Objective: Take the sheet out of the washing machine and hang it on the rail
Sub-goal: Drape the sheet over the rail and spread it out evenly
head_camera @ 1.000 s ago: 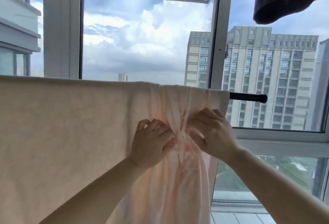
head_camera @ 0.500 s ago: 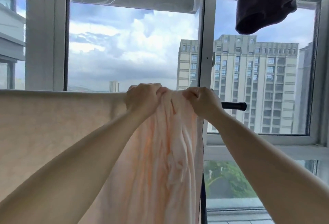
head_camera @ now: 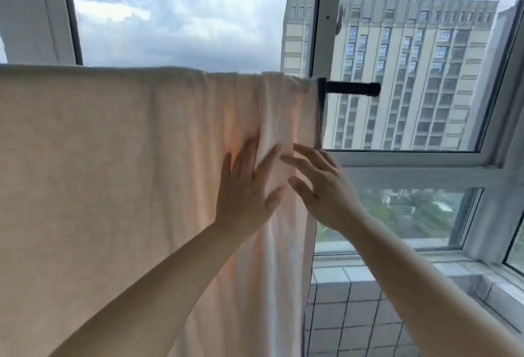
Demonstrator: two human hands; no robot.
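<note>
A pale peach sheet (head_camera: 107, 163) hangs over a black rail (head_camera: 351, 89), covering the left and middle of the view. Only the rail's right end shows past the sheet's bunched right edge. My left hand (head_camera: 245, 189) lies flat on the sheet with fingers spread, just below the rail. My right hand (head_camera: 320, 186) is beside it with fingers straight and apart, its fingertips at the folds near the sheet's right edge. Neither hand grips the cloth.
Behind the rail is a large white-framed window (head_camera: 326, 30) with high-rise buildings outside. A tiled ledge (head_camera: 354, 294) and a lower window frame (head_camera: 425, 158) lie at the right, below the rail's end.
Both hands have let go of the sheet's top at the rail and dropped lower, now open against the hanging cloth. The view has tilted downward; the dark garment above is out of sight.
</note>
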